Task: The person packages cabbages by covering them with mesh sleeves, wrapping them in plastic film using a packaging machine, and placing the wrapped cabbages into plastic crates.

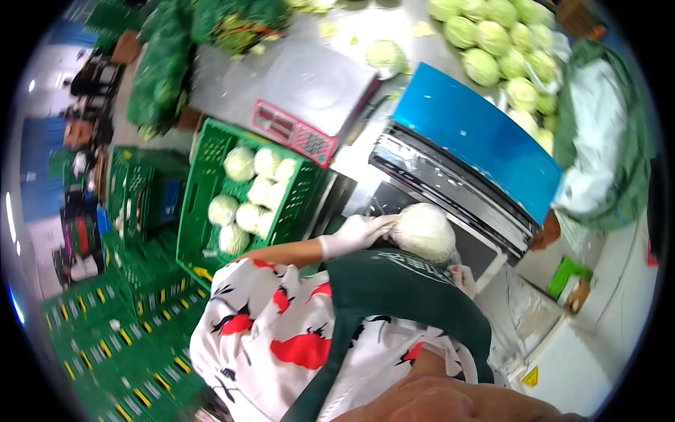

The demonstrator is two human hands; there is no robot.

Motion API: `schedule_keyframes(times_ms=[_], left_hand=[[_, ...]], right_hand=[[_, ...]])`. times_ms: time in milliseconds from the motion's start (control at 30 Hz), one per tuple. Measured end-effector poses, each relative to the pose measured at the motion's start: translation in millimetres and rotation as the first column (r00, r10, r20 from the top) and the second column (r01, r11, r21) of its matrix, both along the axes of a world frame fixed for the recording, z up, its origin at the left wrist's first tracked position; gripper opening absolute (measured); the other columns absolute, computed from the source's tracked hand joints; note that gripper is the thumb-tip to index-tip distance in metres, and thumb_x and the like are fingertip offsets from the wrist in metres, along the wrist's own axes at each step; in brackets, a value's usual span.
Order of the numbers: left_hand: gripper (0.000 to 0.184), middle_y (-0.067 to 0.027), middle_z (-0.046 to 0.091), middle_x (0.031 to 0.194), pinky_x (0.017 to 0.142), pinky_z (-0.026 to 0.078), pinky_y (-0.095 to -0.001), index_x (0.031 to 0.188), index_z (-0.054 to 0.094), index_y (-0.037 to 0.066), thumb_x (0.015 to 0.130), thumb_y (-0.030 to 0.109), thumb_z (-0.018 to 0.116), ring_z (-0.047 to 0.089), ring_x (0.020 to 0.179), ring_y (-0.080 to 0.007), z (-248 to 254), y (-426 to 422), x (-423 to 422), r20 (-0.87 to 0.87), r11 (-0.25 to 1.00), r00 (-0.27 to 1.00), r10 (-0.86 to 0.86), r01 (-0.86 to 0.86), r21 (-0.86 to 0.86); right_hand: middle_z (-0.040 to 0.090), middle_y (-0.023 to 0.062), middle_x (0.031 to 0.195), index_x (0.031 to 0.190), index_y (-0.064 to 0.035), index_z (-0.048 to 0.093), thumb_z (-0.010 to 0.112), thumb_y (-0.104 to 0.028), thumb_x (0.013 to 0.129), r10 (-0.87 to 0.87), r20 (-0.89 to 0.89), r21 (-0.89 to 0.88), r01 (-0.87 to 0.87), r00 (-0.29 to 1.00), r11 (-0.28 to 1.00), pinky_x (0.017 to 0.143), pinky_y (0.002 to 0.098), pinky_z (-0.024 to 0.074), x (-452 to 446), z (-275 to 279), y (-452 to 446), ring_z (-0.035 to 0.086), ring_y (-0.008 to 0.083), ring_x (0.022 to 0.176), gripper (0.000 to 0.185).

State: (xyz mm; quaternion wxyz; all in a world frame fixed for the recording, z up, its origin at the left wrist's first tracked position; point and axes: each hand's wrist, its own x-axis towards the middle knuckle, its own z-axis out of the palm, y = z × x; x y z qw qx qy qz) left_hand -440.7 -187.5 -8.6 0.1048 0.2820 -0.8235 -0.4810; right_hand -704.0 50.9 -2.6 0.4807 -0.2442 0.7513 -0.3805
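I have the cabbage (pixel 424 232) just on the near side of the blue-topped machine (pixel 478 133), by the black plate (pixel 482 252). My left hand (pixel 361 233), white-gloved, lays its fingers against the cabbage's left side; I can't tell whether that grip has closed on anything. My right hand (pixel 464 279) sits low on the cabbage's right, largely hidden by the apron (pixel 394 280), so its grip I can't read. Uneven pressure could roll something this round toward the apron; too hard a push could bump it against the machine. My left forearm (pixel 287 253) passes beside the green crate (pixel 193 190), left of the machine; swinging wide could knock its rim.
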Motion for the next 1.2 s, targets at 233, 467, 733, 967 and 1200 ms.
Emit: schedule_keyframes(times_ms=[233,467,733,967,1200], left_hand=[[0.029,0.0000,0.056,0.062,0.050,0.046,-0.0247,0.128,0.058,0.008,0.105,0.023,0.048,0.052,0.050,-0.0086,-17.2,14.7,6.2,0.033,0.720,0.922,0.386,-0.323,0.614],[0.022,-0.0209,0.069,0.082,0.070,0.055,-0.0433,0.091,0.070,0.001,0.082,0.019,0.060,0.068,0.080,-0.0392,-64.8,41.8,-7.1,0.176,0.885,0.945,-0.275,0.178,0.430],[0.033,-0.0071,0.059,0.063,0.054,0.049,-0.0337,0.120,0.065,0.007,0.089,0.020,0.067,0.059,0.054,-0.0185,22.9,-16.2,-30.4,-0.461,0.952,0.865,0.199,-0.059,0.301],[0.040,-0.0020,0.060,0.102,0.086,0.045,-0.0276,0.130,0.055,0.005,0.097,0.027,0.061,0.056,0.095,-0.0094,49.7,-29.4,-31.2,-0.496,0.512,0.690,0.527,0.209,0.833],[0.042,-0.0110,0.053,0.139,0.108,0.042,-0.0383,0.138,0.049,0.005,0.101,0.025,0.053,0.051,0.128,-0.0222,-2.9,-7.5,86.5,-0.369,0.505,0.648,0.667,-0.028,0.863]], right_hand=[[0.056,0.0012,0.080,0.087,-0.0048,0.058,0.047,-0.009,0.099,-0.436,0.229,0.305,0.362,0.870,0.881,0.058,0.0228,0.0385,6.6,49.7,-38.8,0.045,0.0097,0.061,0.016],[0.057,0.0039,0.088,0.095,-0.0029,0.059,0.047,-0.008,0.098,-0.290,0.223,0.289,0.221,0.931,0.931,0.067,0.0252,0.0410,40.6,44.4,-22.0,0.050,0.0123,0.072,0.013],[0.059,0.0069,0.097,0.104,-0.0007,0.060,0.048,-0.007,0.096,0.140,0.026,0.056,-0.141,0.990,0.988,0.077,0.0278,0.0439,46.1,63.9,-80.8,0.054,0.0153,0.084,0.016],[0.061,0.0096,0.105,0.112,0.0012,0.061,0.048,-0.006,0.095,0.285,-0.365,-0.274,-0.395,0.886,0.877,0.086,0.0301,0.0464,77.8,67.5,-185.2,0.059,0.0180,0.095,0.022],[0.051,0.0173,0.140,0.139,0.0041,0.045,0.044,-0.003,0.096,-0.037,-0.295,-0.512,-0.125,0.955,0.850,0.114,0.0412,0.0312,115.4,83.6,-231.3,0.047,0.0287,0.132,0.044]])
